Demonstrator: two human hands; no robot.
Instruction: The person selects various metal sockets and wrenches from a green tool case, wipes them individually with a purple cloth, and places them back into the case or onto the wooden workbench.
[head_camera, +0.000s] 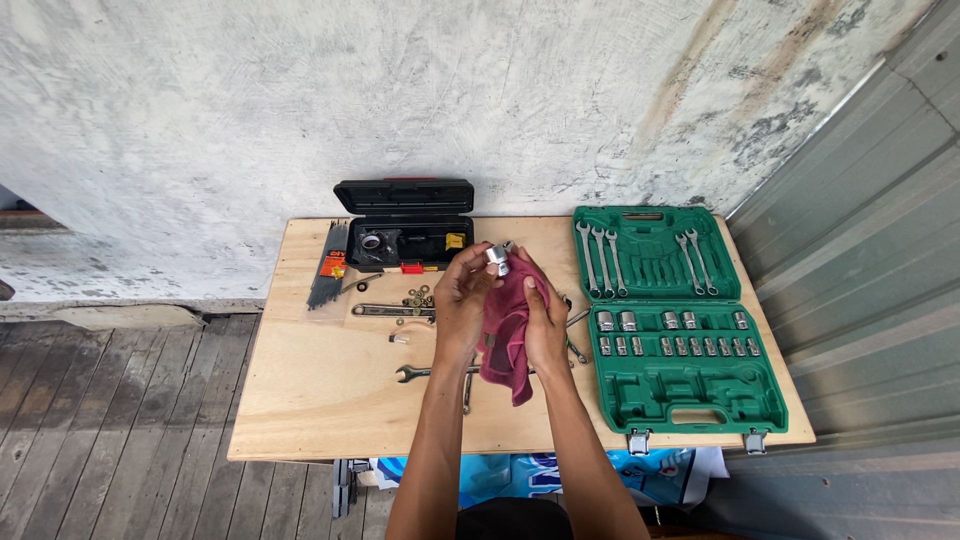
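Two hands are working above the pale plywood table (300, 400); the left hand (462, 300) is pinching a small shiny steel socket (496, 259); the right hand (545, 325) is clasping a dark red cloth (508, 335).

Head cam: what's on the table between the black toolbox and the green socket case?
Mostly bare wood of the table between the black toolbox and the green socket case. Both hands, holding a socket and red rag, hang over the gap's near part.

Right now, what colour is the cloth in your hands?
The cloth is dark red, seen in the head view.
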